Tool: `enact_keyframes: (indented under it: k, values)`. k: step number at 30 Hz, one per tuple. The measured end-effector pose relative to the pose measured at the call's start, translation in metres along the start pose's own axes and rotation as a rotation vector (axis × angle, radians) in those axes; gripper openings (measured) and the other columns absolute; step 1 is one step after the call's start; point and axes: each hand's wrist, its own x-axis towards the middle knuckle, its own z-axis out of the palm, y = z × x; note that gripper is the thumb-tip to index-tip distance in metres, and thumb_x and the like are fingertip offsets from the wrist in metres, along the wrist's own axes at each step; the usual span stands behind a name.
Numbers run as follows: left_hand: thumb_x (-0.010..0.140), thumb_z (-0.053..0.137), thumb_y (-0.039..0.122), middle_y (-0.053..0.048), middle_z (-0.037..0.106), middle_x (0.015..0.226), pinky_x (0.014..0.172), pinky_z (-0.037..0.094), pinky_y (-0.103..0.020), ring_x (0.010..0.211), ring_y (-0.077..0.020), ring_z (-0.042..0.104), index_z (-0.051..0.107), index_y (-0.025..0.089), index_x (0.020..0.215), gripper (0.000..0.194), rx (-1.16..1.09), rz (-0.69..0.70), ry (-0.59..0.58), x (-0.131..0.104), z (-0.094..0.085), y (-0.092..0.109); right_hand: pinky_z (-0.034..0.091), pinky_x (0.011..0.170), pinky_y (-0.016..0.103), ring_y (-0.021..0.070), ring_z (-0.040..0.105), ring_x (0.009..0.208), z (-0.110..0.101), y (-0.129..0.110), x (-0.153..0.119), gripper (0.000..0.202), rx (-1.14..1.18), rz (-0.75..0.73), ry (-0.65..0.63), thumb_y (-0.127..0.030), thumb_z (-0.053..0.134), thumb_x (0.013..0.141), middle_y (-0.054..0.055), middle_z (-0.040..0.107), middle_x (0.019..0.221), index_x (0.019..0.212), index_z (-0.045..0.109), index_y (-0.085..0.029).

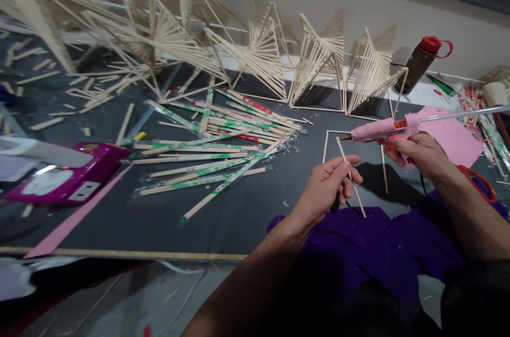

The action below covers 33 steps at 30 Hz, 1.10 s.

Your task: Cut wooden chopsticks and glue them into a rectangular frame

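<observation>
Between the thumb and fingers of my left hand [329, 183] is a wooden chopstick [357, 199], held at a slant. My right hand [424, 153] grips a pink hot glue gun [376, 131] with a clear glue stick [458, 114] sticking out of its back. The gun's metal nozzle is close to the chopstick's upper end; whether they touch I cannot tell. Behind my hands, an open frame of chopsticks [325, 146] lies on the dark tabletop, partly hidden by the gun and my left hand.
Twisted chopstick structures [319, 60] stand along the wall. Wrapped chopsticks [223, 151] are spread to the left, beside a purple lamp-like device [79, 172]. A red-capped bottle [420, 63], pink paper [458, 137] and red-handled scissors [480, 183] lie right. Purple cloth [370, 241] covers the near edge.
</observation>
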Motion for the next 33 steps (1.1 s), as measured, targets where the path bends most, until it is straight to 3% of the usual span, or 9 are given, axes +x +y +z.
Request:
enact_keyframes:
  k: [3,9,14,23,33]
  values:
    - [0.081,0.066,0.039,-0.001,0.065,0.072,0.035,0.035,-0.015,0.044,-0.0043,0.048,0.067,0.013,0.099,0.032,-0.09,0.064,0.024,0.002,-0.003,0.004,0.03,0.047,0.027,0.0103,0.043,0.049,-0.004,0.004,0.0,0.046,0.013,-0.01,0.011,-0.058,0.057,0.085,0.0,0.054,0.057,0.063,0.062,-0.018]
    - [0.077,0.072,0.036,-0.001,0.065,0.078,0.04,0.041,-0.014,0.056,-0.0057,0.055,0.071,0.018,0.094,0.025,-0.284,0.35,0.223,0.012,-0.022,0.016,0.033,0.046,0.026,0.0104,0.048,0.052,-0.016,-0.002,-0.006,0.042,0.018,-0.054,-0.001,-0.057,0.059,0.084,0.003,0.061,0.067,0.073,0.067,-0.017]
    - [0.079,0.071,0.033,-0.001,0.065,0.079,0.042,0.042,-0.014,0.057,-0.0058,0.056,0.072,0.017,0.094,0.022,-0.356,0.452,0.338,0.016,-0.032,0.021,0.032,0.046,0.024,0.0089,0.048,0.052,-0.023,-0.013,-0.011,0.037,-0.029,-0.062,-0.015,-0.049,0.058,0.088,0.002,0.061,0.067,0.075,0.068,-0.016]
    - [0.085,0.066,0.031,-0.001,0.066,0.079,0.043,0.041,-0.014,0.057,-0.0059,0.056,0.071,0.018,0.093,0.016,-0.355,0.492,0.43,0.016,-0.039,0.023,0.037,0.045,0.025,0.0107,0.049,0.05,-0.019,-0.015,-0.011,0.045,-0.217,-0.083,-0.038,-0.06,0.058,0.084,0.001,0.055,0.057,0.067,0.065,-0.018]
    - [0.085,0.065,0.029,-0.001,0.065,0.078,0.042,0.041,-0.015,0.056,-0.0062,0.056,0.072,0.019,0.091,0.014,-0.365,0.483,0.44,0.015,-0.038,0.025,0.03,0.046,0.026,0.0092,0.043,0.049,-0.013,-0.017,-0.007,0.046,-0.212,-0.105,-0.092,-0.054,0.054,0.087,-0.002,0.046,0.053,0.059,0.053,-0.017]
